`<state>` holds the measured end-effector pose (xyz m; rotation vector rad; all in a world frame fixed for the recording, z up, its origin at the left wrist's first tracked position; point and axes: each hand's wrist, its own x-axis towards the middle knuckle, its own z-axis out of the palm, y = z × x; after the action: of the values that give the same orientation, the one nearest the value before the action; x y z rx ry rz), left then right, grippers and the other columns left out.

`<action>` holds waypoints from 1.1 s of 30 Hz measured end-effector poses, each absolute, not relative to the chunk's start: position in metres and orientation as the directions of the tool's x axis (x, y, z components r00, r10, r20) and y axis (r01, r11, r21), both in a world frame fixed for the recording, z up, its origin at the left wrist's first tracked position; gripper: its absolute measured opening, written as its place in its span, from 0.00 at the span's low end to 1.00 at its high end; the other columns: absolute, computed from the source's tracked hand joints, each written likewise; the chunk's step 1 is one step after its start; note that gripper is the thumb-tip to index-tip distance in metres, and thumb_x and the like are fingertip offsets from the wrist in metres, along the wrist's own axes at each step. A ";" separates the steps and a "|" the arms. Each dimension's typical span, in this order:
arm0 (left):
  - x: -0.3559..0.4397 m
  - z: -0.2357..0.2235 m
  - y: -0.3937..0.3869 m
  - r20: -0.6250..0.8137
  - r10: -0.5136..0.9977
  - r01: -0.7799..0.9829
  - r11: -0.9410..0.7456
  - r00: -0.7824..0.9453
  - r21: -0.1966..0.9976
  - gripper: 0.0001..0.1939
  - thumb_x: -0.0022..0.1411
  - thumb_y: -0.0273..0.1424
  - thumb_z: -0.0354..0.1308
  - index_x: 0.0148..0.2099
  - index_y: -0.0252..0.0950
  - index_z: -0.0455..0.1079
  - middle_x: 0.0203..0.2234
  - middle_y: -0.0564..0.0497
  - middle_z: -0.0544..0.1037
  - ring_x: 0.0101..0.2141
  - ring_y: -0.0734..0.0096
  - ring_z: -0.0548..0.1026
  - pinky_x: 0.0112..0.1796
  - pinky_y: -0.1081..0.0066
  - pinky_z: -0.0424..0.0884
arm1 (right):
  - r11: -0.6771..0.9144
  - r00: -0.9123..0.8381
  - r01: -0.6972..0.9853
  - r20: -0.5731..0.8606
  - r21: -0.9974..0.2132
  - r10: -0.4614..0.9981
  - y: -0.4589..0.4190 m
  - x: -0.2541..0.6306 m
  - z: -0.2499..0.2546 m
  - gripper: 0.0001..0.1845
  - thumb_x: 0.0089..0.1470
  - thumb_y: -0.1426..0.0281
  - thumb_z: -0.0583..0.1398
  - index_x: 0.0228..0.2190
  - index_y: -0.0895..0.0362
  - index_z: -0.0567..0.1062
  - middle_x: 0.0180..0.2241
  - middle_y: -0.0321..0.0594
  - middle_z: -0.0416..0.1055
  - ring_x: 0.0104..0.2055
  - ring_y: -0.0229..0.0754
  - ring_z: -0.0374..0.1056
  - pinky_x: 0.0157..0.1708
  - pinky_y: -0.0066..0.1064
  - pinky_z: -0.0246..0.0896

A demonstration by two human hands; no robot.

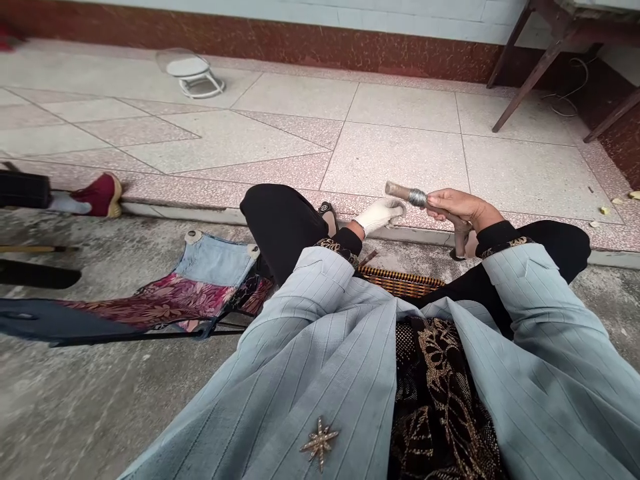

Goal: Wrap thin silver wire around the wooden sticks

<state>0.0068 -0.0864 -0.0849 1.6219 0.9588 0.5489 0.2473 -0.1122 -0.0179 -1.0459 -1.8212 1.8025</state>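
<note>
My right hand [457,203], bare, grips a wooden stick [397,190] that tilts up towards the left. Around the stick's middle, just beyond my fingers, sits a tight winding of silvery wire [417,198]. My left hand [381,216] wears a white knitted glove and is just below the stick's far end. Its fingers are curled together; whatever they hold, if anything, is too small to make out. Between my knees, under the hands, is the edge of a woven yellow-and-black seat or basket [403,281].
A folding chair with patched cloth [200,293] stands on the concrete to my left. Another person's red shoe [103,195] rests by the raised tiled step [400,147]. Further back are a small white stool [195,73] and a dark wooden table [530,80].
</note>
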 end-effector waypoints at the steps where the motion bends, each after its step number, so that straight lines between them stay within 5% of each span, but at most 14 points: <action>1: 0.006 -0.085 -0.086 -0.112 0.819 0.341 -0.107 0.562 0.934 0.05 0.62 0.27 0.53 0.35 0.34 0.69 0.19 0.56 0.68 0.18 0.79 0.64 0.23 0.77 0.62 | -0.067 -0.702 0.301 -0.269 -0.951 0.660 -0.113 0.248 -0.016 0.24 0.57 0.49 0.62 0.30 0.59 0.70 0.23 0.33 0.63 0.22 0.30 0.55 0.24 0.25 0.52; 6: 0.007 -0.078 -0.088 -0.055 0.772 0.490 -0.346 0.634 0.800 0.05 0.55 0.28 0.57 0.33 0.33 0.75 0.24 0.52 0.75 0.29 0.71 0.71 0.32 0.74 0.62 | 0.022 -0.768 0.555 -0.502 -0.831 0.398 -0.114 0.248 -0.017 0.28 0.54 0.45 0.61 0.25 0.58 0.67 0.20 0.31 0.60 0.22 0.32 0.54 0.26 0.28 0.51; 11: 0.009 -0.074 -0.095 -0.104 0.731 0.519 -0.368 0.674 0.772 0.07 0.54 0.30 0.58 0.32 0.32 0.76 0.19 0.53 0.72 0.26 0.70 0.68 0.30 0.73 0.59 | 0.111 -0.694 0.708 -0.657 -0.697 0.295 -0.108 0.247 -0.036 0.28 0.57 0.45 0.58 0.23 0.58 0.67 0.19 0.31 0.59 0.21 0.33 0.54 0.26 0.28 0.50; 17: 0.010 -0.076 -0.098 -0.104 0.676 0.478 -0.394 0.729 0.785 0.09 0.58 0.32 0.54 0.34 0.33 0.74 0.20 0.54 0.71 0.22 0.75 0.66 0.26 0.74 0.58 | 0.247 -0.425 0.905 -0.697 -0.346 0.578 -0.100 0.246 -0.045 0.22 0.62 0.54 0.55 0.25 0.58 0.69 0.21 0.38 0.66 0.23 0.37 0.59 0.27 0.31 0.52; 23: 0.012 -0.077 -0.102 -0.220 0.704 0.416 -0.117 0.675 0.902 0.09 0.63 0.30 0.50 0.40 0.33 0.70 0.19 0.56 0.68 0.17 0.78 0.64 0.22 0.77 0.61 | 0.235 -0.258 0.966 -0.532 -0.112 0.806 -0.096 0.241 -0.048 0.23 0.63 0.54 0.54 0.37 0.61 0.75 0.39 0.55 0.73 0.37 0.49 0.67 0.31 0.34 0.53; 28: 0.015 -0.087 -0.103 -0.249 0.695 0.310 0.039 0.675 0.950 0.09 0.67 0.32 0.49 0.38 0.33 0.67 0.18 0.58 0.64 0.17 0.80 0.63 0.21 0.78 0.62 | 0.076 -0.160 0.970 -0.369 -0.231 0.916 -0.096 0.240 -0.043 0.21 0.62 0.54 0.56 0.37 0.60 0.73 0.38 0.55 0.72 0.37 0.48 0.66 0.32 0.33 0.53; 33: 0.017 -0.091 -0.105 -0.149 0.713 0.124 0.087 0.685 0.988 0.11 0.70 0.37 0.47 0.41 0.36 0.66 0.18 0.60 0.59 0.18 0.80 0.58 0.21 0.80 0.61 | -0.039 -0.233 0.704 -0.282 -0.710 0.931 -0.102 0.238 -0.029 0.18 0.65 0.57 0.53 0.30 0.58 0.67 0.25 0.40 0.63 0.25 0.37 0.57 0.27 0.29 0.52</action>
<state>0.0171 -0.1048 -0.0909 1.4427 0.7423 0.5047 0.2380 -0.1016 -0.0291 -1.7368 -1.9557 1.1403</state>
